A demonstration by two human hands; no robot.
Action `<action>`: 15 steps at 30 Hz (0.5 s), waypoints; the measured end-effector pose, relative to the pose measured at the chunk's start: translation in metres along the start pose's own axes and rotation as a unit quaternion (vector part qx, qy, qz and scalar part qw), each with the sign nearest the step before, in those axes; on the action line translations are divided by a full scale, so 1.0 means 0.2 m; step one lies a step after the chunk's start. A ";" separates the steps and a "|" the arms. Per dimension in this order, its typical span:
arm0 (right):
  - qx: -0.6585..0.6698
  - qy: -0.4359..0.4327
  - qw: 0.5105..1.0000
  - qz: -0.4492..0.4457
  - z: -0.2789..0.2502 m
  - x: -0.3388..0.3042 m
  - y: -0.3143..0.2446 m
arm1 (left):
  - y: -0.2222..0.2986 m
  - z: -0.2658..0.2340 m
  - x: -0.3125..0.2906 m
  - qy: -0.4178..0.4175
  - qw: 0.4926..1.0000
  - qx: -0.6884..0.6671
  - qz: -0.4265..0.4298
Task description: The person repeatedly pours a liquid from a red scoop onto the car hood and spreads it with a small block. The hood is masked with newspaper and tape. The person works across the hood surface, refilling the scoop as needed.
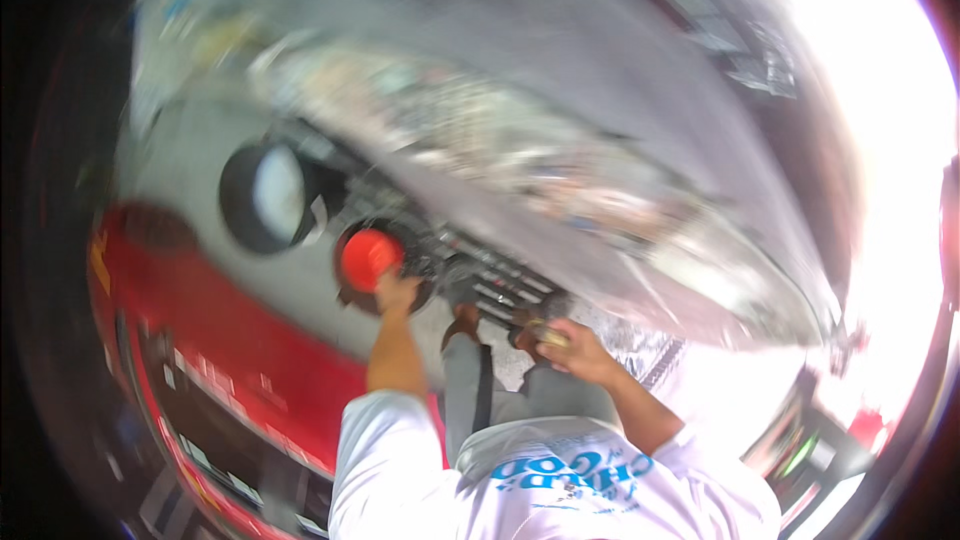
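Note:
My left hand (397, 292) is closed on the edge of a round red plastic bowl or dipper (368, 258). It hangs over a dark round bucket (346, 292), whose inside is mostly hidden by the red piece. To the right, my right hand (577, 350) has its fingers curled round a small yellowish thing (550, 334). Blur keeps me from telling its kind. Beyond the left hand stands a larger dark bucket (236, 202) with something whitish (280, 196) inside it.
Black slatted rack or pallet (508, 282) lies by my feet. A long heap under clear plastic sheeting (560, 155) stretches across the far side. At the left runs a long red object (270, 365), perhaps a vehicle. Grey floor (190, 155) surrounds the large bucket.

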State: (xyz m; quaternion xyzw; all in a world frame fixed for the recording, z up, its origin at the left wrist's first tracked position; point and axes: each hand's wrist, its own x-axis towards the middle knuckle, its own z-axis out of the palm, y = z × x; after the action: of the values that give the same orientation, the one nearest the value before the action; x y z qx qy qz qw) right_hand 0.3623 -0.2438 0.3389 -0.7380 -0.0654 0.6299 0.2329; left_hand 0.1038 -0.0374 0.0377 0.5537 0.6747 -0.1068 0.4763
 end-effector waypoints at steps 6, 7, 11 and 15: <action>0.170 -0.043 0.964 -0.200 -0.10 -0.25 -0.04 | 0.38 -0.85 -0.42 0.278 0.948 0.126 0.093; 0.181 -0.034 0.959 -0.215 -0.15 -0.35 -0.06 | 0.52 -0.92 -0.54 0.280 0.947 0.117 0.109; 0.283 -0.007 0.932 -0.228 -0.36 -0.72 -0.09 | 0.98 -1.05 -0.80 0.288 0.901 0.045 0.320; 0.395 0.073 0.879 -0.257 -0.50 -0.91 0.08 | 2.04 -0.78 -1.47 0.254 0.778 -0.056 0.571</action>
State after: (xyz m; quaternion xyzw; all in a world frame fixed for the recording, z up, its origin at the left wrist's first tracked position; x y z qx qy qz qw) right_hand 0.4194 -0.3555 0.5060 -0.5863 0.0183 0.4655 0.6628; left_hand 0.3480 0.0257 0.4989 0.8168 0.3359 0.3678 0.2912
